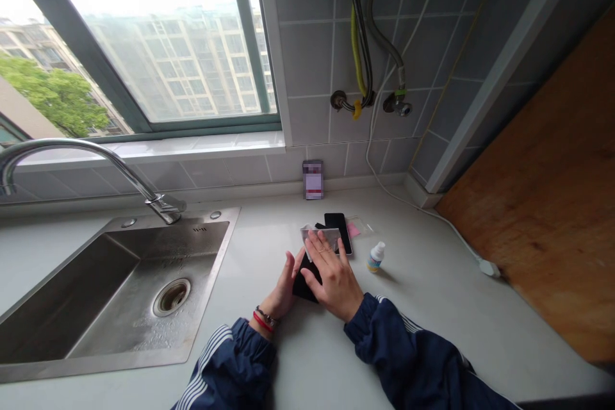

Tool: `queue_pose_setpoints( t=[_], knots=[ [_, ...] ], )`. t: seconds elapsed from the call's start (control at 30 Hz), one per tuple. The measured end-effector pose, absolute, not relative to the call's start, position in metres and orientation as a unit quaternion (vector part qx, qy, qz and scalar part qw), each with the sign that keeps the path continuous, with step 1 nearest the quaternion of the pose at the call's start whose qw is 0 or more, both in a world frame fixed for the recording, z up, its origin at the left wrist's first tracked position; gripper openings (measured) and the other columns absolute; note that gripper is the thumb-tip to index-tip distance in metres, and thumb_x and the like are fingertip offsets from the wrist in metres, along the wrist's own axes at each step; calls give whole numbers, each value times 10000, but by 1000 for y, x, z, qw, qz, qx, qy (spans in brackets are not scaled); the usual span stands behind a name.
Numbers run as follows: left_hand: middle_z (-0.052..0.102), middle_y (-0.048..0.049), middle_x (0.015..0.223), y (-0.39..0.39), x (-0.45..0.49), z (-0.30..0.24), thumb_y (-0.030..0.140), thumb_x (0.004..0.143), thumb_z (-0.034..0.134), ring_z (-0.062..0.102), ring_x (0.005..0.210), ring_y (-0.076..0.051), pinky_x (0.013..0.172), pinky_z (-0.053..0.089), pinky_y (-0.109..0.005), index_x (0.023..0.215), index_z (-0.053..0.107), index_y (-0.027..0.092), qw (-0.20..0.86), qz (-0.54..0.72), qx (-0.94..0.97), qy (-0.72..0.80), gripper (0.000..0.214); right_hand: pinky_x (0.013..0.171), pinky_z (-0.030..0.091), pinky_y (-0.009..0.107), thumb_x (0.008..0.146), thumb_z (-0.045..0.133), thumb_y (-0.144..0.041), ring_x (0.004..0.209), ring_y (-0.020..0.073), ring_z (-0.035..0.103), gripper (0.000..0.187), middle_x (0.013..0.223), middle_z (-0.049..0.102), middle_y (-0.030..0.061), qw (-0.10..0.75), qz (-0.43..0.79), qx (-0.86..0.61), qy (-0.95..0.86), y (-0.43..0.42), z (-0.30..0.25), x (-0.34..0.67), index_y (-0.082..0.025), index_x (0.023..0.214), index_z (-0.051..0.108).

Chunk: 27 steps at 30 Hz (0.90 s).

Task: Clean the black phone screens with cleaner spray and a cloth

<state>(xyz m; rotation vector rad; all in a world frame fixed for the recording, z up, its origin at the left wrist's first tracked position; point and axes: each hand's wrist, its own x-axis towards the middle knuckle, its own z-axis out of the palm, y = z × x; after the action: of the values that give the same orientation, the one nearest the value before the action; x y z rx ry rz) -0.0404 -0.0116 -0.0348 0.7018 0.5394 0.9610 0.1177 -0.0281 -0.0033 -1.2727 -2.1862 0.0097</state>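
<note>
A black flat device (304, 282), phone-like, is at the front middle of the counter, partly covered by my hands. My left hand (284, 288) is at its left edge, thumb raised and fingers along or under that side, steadying it. Over the top lies my right hand (335, 277), fingers stretched out and slightly spread. Under its fingertips shows a thin greyish translucent sheet (331, 236), perhaps a film or wipe. Just behind is a black-screened phone (337, 224), overlapped by the sheet. To the right stands a small white bottle (376, 257) with a coloured label.
A steel sink (211, 307) with a tall tap (166, 205) is on the left. Against the tiled wall leans a lit phone (313, 180). A pink piece (353, 229) and clear plastic (364, 225) lie behind the bottle. A white cable ends in a plug (489, 268) near the wooden panel (542, 205).
</note>
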Motion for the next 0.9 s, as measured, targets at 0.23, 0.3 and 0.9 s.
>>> queue_pose_setpoints(
  t=[0.23, 0.3, 0.9],
  knots=[
    [451, -82, 1594, -16, -39, -29, 688, 950, 444, 390, 1478, -357, 1226, 309, -509, 1522, 488, 264, 780, 445, 362, 252, 713, 1256, 139, 601, 1014, 500, -278, 1557, 281, 232, 726, 1667, 256, 88, 326, -10, -494, -806, -21, -3, 125, -223, 1645, 146],
    [470, -86, 1582, -18, -38, -25, 684, 954, 439, 502, 1391, -374, 1166, 401, -542, 1545, 447, 290, 787, 433, 356, 257, 710, 1258, 139, 599, 1015, 499, -277, 1558, 281, 227, 722, 1668, 255, 89, 332, -12, -497, -802, -20, -3, 126, -217, 1645, 151],
    [659, -170, 1346, -13, -43, -12, 744, 944, 369, 727, 1029, -349, 854, 605, -540, 1591, 331, 283, 838, 444, 247, 199, 795, 1235, 233, 611, 1010, 498, -273, 1532, 299, 299, 537, 1607, 396, 90, 345, 24, -512, -786, -14, -6, 135, -171, 1535, 451]
  ],
)
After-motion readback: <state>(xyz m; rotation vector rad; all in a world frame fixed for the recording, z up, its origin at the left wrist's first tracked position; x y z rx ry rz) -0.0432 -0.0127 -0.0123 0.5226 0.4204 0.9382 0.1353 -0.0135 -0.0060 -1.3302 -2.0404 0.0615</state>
